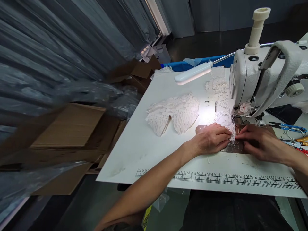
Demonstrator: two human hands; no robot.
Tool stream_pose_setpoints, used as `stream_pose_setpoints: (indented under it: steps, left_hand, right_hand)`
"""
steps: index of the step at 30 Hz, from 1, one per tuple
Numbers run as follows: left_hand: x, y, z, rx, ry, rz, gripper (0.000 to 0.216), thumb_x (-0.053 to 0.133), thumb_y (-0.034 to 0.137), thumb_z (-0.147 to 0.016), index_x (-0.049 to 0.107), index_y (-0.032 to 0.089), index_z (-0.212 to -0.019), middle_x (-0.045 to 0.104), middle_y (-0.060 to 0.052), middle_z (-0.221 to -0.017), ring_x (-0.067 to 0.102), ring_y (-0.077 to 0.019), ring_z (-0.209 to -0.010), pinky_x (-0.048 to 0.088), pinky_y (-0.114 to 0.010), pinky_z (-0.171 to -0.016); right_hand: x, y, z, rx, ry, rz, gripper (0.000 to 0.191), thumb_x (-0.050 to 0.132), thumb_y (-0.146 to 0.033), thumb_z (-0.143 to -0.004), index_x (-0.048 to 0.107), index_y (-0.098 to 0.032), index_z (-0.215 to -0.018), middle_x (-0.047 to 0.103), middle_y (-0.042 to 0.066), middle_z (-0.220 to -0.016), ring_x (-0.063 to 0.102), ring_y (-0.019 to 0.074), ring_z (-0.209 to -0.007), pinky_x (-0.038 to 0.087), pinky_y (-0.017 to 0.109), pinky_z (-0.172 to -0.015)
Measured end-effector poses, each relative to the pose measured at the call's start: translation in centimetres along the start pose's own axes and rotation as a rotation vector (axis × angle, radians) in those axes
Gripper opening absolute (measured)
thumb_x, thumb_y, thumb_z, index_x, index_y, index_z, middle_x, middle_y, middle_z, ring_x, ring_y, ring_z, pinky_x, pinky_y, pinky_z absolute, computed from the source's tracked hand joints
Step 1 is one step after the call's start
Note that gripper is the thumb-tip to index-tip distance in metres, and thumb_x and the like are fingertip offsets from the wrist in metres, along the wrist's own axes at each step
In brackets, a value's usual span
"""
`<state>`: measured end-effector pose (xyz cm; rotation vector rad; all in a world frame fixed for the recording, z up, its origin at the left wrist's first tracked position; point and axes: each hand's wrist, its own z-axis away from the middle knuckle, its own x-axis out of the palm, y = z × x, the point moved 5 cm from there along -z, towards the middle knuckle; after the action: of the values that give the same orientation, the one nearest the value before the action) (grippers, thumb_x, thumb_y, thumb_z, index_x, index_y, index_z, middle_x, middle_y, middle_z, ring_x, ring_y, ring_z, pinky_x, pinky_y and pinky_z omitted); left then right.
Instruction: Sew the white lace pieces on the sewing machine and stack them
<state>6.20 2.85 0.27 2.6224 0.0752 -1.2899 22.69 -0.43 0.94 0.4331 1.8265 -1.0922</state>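
My left hand (211,138) rests on the white table (144,150), its fingertips pinched on the edge of a white lace strip (225,123) just in front of the needle. My right hand (258,142) lies opposite it, fingers pressed down on the same lace over the metal plate (232,148). The strip runs back under the presser foot of the white sewing machine (260,80) and away across the table. A folded pile of lace pieces (174,112) sits to the left of my hands.
A small lamp (193,73) on a flexible neck lights the work. A printed ruler (228,179) runs along the table's near edge. Blue snips (292,128) and other tools lie at the right. Cardboard boxes (69,128) and plastic sheeting stand on the left.
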Motion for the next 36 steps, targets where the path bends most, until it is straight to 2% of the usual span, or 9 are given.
stream_pose_setpoints:
  steps: [2,4,6,9,13,16,23,30,36]
  left_hand:
    - [-0.1,0.1,0.1,0.000,0.003,-0.005,0.015,0.054,0.016,-0.098,0.067,0.013,-0.091,0.076,-0.005,-0.095,0.071,-0.0138,-0.081,0.059,-0.029,-0.074]
    - [-0.1,0.1,0.2,-0.002,0.013,-0.007,0.015,0.054,0.017,-0.098,0.067,0.013,-0.091,0.076,-0.004,-0.096,0.071,-0.0135,-0.082,0.059,-0.029,-0.075]
    - [0.0,0.1,0.3,0.007,0.022,-0.022,0.016,0.054,0.017,-0.099,0.067,0.014,-0.089,0.076,-0.004,-0.095,0.071,-0.0130,-0.079,0.059,-0.029,-0.073]
    - [0.1,0.1,0.5,0.023,0.003,-0.069,0.020,0.053,0.018,-0.099,0.067,0.015,-0.085,0.075,-0.004,-0.095,0.068,-0.0119,-0.076,0.058,-0.028,-0.072]
    - [0.2,0.3,0.5,0.049,-0.027,-0.152,0.024,0.052,0.018,-0.100,0.066,0.016,-0.081,0.073,-0.003,-0.094,0.066,-0.0105,-0.075,0.056,-0.027,-0.072]
    - [0.0,0.6,0.3,0.067,-0.010,-0.196,0.023,0.052,0.015,-0.099,0.065,0.016,-0.081,0.072,-0.003,-0.096,0.065,-0.0108,-0.079,0.055,-0.029,-0.079]
    - [0.0,1.0,0.1,0.130,-0.016,-0.235,0.024,0.054,0.012,-0.098,0.062,0.015,-0.075,0.072,-0.001,-0.087,0.060,-0.0097,-0.070,0.050,-0.025,-0.066]
    - [-0.1,0.9,0.1,0.131,0.007,-0.272,0.023,0.055,0.014,-0.097,0.062,0.016,-0.075,0.074,-0.002,-0.097,0.063,-0.0112,-0.075,0.050,-0.027,-0.067]
    - [0.1,1.0,0.2,0.118,-0.023,-0.233,0.023,0.052,0.016,-0.099,0.065,0.016,-0.081,0.074,-0.003,-0.092,0.063,-0.0106,-0.071,0.051,-0.026,-0.063]
  right_hand:
    - [-0.5,1.1,-0.5,0.114,-0.010,0.011,0.033,0.044,-0.023,-0.090,0.072,-0.017,-0.108,0.069,0.005,-0.079,0.063,0.0165,-0.065,0.052,0.029,-0.062]
    - [-0.6,2.0,-0.8,0.209,0.005,0.070,0.035,0.043,-0.025,-0.090,0.071,-0.016,-0.110,0.069,0.005,-0.076,0.060,0.0157,-0.057,0.048,0.028,-0.056]
    - [-0.3,2.4,-0.9,0.224,0.044,0.131,0.037,0.045,-0.029,-0.091,0.070,-0.018,-0.115,0.072,0.007,-0.090,0.061,0.0163,-0.062,0.046,0.027,-0.053]
    - [0.5,2.0,-0.7,0.116,0.110,0.210,0.038,0.044,-0.032,-0.094,0.071,-0.021,-0.118,0.070,0.010,-0.105,0.062,0.0161,-0.066,0.043,0.026,-0.050]
    - [0.6,0.9,-0.3,-0.084,0.202,0.260,0.038,0.041,-0.028,-0.099,0.075,-0.018,-0.111,0.068,0.011,-0.103,0.062,0.0157,-0.070,0.047,0.027,-0.057]
    - [0.4,0.7,-0.4,-0.122,0.226,0.282,0.036,0.041,-0.026,-0.100,0.075,-0.019,-0.112,0.067,0.011,-0.100,0.063,0.0168,-0.075,0.050,0.027,-0.062]
    - [1.0,1.5,-0.1,-0.089,0.176,0.339,0.032,0.048,-0.027,-0.098,0.073,-0.021,-0.117,0.066,0.011,-0.102,0.062,0.0183,-0.078,0.052,0.030,-0.068]
    - [1.4,2.2,0.3,0.008,0.222,0.230,0.035,0.044,-0.027,-0.098,0.072,-0.019,-0.117,0.064,0.012,-0.106,0.064,0.0196,-0.088,0.055,0.032,-0.075]
    - [1.3,2.2,0.2,0.054,0.186,0.211,0.037,0.043,-0.030,-0.097,0.072,-0.021,-0.119,0.063,0.013,-0.109,0.063,0.0215,-0.092,0.054,0.034,-0.079]
